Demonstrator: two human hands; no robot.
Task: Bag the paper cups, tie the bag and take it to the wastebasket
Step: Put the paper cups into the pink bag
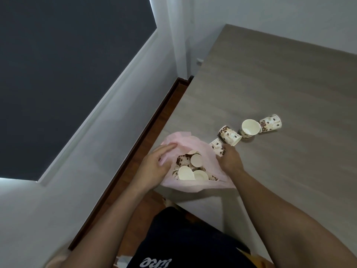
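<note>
Pink bag (193, 182) sits at the table's (289, 84) near left edge, partly overhanging, w/ several cups inside. Left hand (154, 165) grips the bag's rim, holding it open. Right hand (229, 157) grasps a cup (217, 147) at the bag mouth. Three more cups (229, 135) (250, 128) (270, 122) lie further in. Risks: bag likely slips off the edge if the grip loosens; lying cups may roll when nudged.
</note>
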